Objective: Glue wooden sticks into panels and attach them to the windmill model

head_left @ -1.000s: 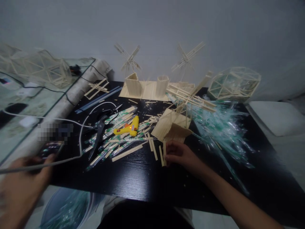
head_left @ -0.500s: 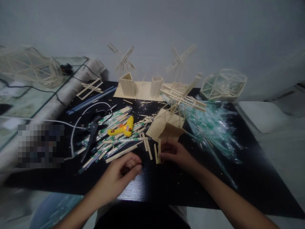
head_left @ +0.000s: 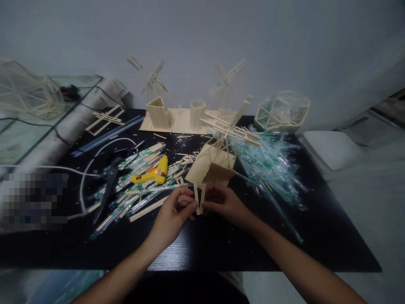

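Observation:
Thin wooden sticks stand in a narrow V shape, their lower ends together, between my two hands. My left hand is closed, thumb and finger pinching the sticks on their left side. From the other side my right hand is closed on them too, some of its fingers hidden behind. Just beyond the hands is a windmill model of wooden sticks, with a flat base, a slatted brown-shaded wall and crossed blades.
A yellow glue gun lies on bagged sticks to the left, near a black tool and white cable. Crumpled plastic wrappers cover the right. More stick models stand at the back, with a polyhedral frame behind the wrappers.
My left hand has moved right and up to the sticks and now pinches them beside my right hand. The view has shifted slightly to the right.

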`<action>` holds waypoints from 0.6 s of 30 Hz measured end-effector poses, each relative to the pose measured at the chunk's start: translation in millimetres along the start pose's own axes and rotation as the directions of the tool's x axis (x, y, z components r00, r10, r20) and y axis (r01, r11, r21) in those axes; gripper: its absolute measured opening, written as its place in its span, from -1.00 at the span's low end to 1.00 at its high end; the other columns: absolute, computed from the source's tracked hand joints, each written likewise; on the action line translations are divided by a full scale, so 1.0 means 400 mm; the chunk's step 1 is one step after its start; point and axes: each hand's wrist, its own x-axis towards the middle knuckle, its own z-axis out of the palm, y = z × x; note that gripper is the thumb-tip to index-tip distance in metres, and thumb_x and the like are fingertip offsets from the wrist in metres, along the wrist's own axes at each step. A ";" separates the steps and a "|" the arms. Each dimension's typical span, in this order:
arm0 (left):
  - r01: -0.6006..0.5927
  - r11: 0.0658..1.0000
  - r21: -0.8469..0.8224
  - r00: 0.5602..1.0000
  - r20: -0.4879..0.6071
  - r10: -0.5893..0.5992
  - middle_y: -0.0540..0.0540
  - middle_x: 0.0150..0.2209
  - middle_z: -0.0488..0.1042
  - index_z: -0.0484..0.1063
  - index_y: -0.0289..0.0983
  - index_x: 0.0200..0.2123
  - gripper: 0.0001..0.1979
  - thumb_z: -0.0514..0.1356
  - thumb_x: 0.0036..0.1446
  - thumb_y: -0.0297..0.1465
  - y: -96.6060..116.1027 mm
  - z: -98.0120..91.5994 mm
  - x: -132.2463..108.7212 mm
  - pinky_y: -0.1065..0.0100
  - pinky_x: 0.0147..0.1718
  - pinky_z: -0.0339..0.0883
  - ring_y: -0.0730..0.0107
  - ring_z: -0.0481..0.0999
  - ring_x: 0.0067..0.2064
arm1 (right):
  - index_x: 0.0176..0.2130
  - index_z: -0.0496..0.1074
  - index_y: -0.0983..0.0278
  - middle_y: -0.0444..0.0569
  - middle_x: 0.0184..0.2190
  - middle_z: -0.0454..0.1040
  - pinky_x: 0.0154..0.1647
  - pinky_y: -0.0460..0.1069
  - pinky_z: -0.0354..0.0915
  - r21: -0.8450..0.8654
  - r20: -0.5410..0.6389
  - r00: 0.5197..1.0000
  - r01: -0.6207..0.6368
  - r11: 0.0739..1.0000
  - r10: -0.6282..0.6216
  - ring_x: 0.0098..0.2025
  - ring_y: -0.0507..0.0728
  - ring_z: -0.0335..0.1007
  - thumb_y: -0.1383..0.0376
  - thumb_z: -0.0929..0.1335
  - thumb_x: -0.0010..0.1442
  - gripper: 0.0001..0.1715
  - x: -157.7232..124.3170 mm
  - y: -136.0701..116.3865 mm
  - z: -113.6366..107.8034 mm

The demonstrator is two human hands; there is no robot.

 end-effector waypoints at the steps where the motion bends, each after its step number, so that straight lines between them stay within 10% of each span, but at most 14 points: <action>1: 0.007 1.000 0.003 1.000 0.006 -0.007 0.02 -0.45 0.54 0.42 -0.22 -0.17 -0.58 0.42 0.06 -0.09 0.000 -0.002 0.001 0.35 -0.39 0.43 0.38 0.53 -0.41 | -0.21 0.49 0.29 -0.10 -0.32 0.60 -0.21 -0.01 0.50 -0.007 0.002 1.000 -0.006 1.000 0.006 -0.33 0.07 0.57 0.15 0.66 -0.02 -0.51 0.000 0.001 0.000; 18: -0.020 0.994 0.105 0.998 0.053 0.015 -0.06 -0.41 0.62 0.57 -0.22 -0.26 -0.71 0.41 0.08 -0.14 -0.025 -0.011 -0.002 0.31 -0.31 0.47 0.30 0.59 -0.35 | -0.28 0.52 0.30 -0.12 -0.40 0.57 -0.28 -0.01 0.45 -0.128 -0.003 0.999 -0.037 0.991 0.037 -0.39 0.07 0.51 -0.02 0.65 -0.08 -0.43 0.002 0.009 0.007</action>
